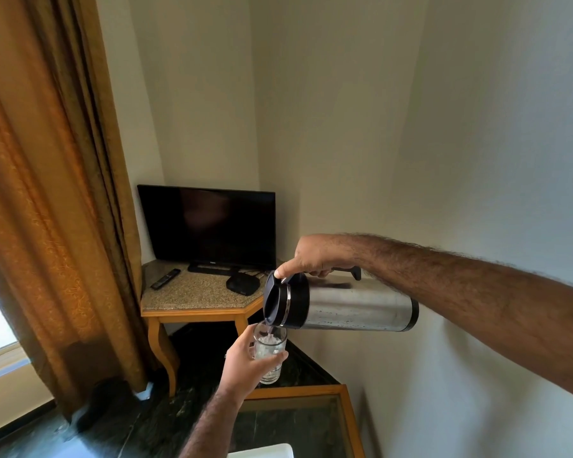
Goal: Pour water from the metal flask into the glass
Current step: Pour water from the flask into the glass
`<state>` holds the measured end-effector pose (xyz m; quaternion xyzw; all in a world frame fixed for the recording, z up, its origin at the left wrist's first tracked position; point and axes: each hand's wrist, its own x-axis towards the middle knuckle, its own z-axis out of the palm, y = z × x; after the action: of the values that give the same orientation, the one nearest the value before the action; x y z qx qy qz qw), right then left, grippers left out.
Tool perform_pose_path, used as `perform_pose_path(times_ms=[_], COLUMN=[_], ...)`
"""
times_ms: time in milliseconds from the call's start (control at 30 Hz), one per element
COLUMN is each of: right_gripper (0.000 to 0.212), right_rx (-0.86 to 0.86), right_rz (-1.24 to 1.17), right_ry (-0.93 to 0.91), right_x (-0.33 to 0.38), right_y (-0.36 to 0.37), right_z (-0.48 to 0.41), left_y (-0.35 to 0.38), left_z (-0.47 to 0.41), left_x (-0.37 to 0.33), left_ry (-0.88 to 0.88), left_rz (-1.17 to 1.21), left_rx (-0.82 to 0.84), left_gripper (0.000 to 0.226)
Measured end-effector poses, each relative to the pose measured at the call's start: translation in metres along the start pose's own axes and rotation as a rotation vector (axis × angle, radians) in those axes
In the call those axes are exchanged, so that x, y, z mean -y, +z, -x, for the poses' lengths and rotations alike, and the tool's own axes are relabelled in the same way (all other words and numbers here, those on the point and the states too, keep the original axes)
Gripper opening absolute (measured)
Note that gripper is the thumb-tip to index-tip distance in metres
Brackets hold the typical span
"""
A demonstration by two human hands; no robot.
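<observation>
My right hand (315, 256) grips the black handle of the metal flask (354, 307), with the thumb pressed on its black lid. The flask lies nearly horizontal in the air, spout end to the left. A thin stream of water falls from the spout into a clear glass (271, 355) just below it. My left hand (245, 361) is wrapped around the glass and holds it upright in the air. The glass is partly filled with water.
A wooden corner table (192, 314) with a stone top carries a black TV (209, 226), a remote (165, 279) and a small black box (242, 283). An orange curtain (47, 193) hangs at left. A glass-topped wooden table (348, 421) lies below, against the right wall.
</observation>
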<state>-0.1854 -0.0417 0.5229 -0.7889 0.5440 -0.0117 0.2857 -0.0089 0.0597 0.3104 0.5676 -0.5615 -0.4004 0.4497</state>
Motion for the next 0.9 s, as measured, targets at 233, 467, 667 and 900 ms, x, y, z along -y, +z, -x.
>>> perform_pose_path(times_ms=[233,467,667,900], right_gripper=[0.058,0.062,0.057,0.045], right_rx=[0.020,0.025,0.006,0.013], right_rz=[-0.023,-0.024,-0.031,-0.032], right_ry=[0.001,-0.020,0.002,0.004], right_x=[0.002,0.001,0.001,0.001], right_y=[-0.003,-0.007,-0.009,-0.009], right_z=[0.003,0.008,0.011,0.013], left_y=[0.002,0.002,0.002,0.002], left_z=[-0.001,-0.003,-0.004,-0.005], left_x=[0.005,0.010,0.014,0.016], left_ry=[-0.012,-0.013,-0.013,-0.010], left_rz=[0.004,-0.004,-0.011,-0.012], left_rx=[0.004,0.004,0.000,-0.010], left_gripper=[0.057,0.055,0.053,0.051])
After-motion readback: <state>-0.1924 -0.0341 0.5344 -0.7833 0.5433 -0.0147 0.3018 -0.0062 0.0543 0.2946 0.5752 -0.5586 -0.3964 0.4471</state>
